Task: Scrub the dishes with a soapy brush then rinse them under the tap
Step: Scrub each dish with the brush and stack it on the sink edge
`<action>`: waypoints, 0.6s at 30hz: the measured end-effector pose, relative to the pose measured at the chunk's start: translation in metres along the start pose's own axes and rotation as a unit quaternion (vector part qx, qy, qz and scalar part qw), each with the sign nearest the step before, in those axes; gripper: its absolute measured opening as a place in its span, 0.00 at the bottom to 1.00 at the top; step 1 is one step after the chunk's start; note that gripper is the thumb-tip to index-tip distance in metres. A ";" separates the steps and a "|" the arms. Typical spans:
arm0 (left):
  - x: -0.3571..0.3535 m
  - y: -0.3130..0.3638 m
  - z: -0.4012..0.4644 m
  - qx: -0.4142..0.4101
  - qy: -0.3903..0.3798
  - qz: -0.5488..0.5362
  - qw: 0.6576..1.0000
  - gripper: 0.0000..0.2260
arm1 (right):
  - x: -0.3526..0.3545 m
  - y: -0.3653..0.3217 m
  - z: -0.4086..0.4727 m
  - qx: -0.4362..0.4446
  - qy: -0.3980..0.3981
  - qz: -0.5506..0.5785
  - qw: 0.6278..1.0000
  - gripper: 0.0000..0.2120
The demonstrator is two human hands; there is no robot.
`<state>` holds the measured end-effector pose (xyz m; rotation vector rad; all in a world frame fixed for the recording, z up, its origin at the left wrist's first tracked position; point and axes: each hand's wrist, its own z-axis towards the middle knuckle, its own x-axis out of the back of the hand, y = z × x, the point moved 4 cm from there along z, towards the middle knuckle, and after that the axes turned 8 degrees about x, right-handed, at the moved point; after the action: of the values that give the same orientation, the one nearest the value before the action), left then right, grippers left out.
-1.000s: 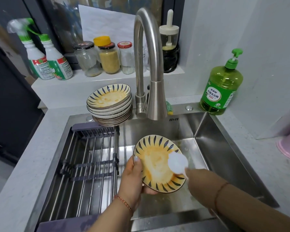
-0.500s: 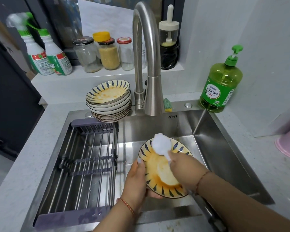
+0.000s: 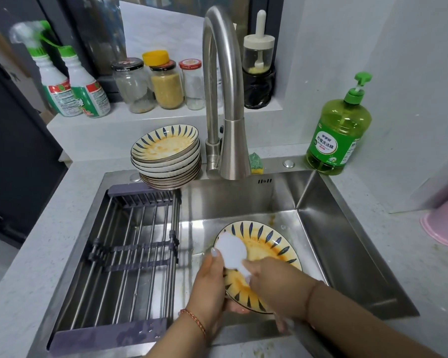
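A pale speckled counter (image 3: 49, 228) is surrounding a stainless steel sink (image 3: 334, 228). Inside, the left hand (image 3: 207, 288) is gripping the rim of a sauce-stained yellow plate with blue petals (image 3: 267, 244). The right hand (image 3: 277, 285) is gripping a white round brush (image 3: 230, 250), hiding its handle. A stack of matching dirty plates (image 3: 166, 156) is sitting behind.

Counter (image 3: 49, 233) w/ plate stack (image 3: 166, 156), soap bottle (image 3: 338, 133)
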<state>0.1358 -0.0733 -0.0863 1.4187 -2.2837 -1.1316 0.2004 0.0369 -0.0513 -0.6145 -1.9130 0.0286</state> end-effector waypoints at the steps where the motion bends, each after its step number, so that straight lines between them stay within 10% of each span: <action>1: -0.002 -0.001 -0.001 0.000 -0.016 0.000 1.000 0.21 | 0.003 0.002 0.006 0.002 0.024 0.032 0.999 0.16; 5: -0.003 0.006 -0.001 -0.014 -0.025 -0.011 1.000 0.20 | 0.023 0.026 0.002 -0.074 0.065 0.022 0.995 0.19; 9: 0.006 0.018 -0.001 -0.056 0.009 0.016 0.998 0.18 | 0.002 0.040 -0.021 -0.055 -0.082 -0.068 0.993 0.22; 18: -0.002 0.014 -0.003 -0.041 -0.008 0.032 0.999 0.20 | 0.018 -0.018 -0.023 0.015 -0.025 0.151 0.988 0.21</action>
<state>0.1288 -0.0700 -0.0744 1.3032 -2.2483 -1.2067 0.2081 0.0228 -0.0211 -0.8870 -1.8487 0.2681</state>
